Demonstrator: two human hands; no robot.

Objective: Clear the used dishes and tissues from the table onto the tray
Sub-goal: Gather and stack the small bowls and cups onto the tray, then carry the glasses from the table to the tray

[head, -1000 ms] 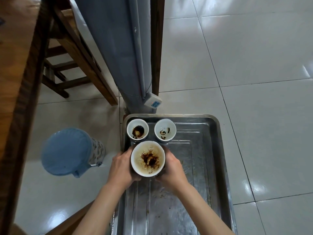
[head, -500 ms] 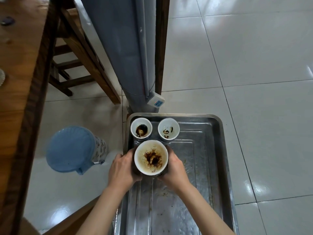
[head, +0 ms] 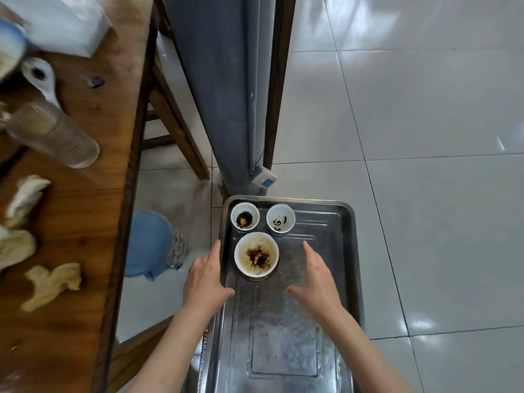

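Both hands, left [head: 204, 275] and right [head: 317, 279], hover open beside the bowl [head: 256, 256], which sits at 12 o'clock on the tray [head: 347, 251], leaving room.

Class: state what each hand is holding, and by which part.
Nothing is held. The left hand and right hand are open, either side of the stained bowl.

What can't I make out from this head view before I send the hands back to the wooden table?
- Blue-rimmed dish at the wooden table's far left: cut by the frame edge and blurred.
- Crumpled stained tissues: motion blur; the left ones are cut off, so the count is unclear.
- Ribbed clear glass: blur hides its contents.
- Steel tray: near end runs out of frame.
- Small dark scrap: too small to identify.
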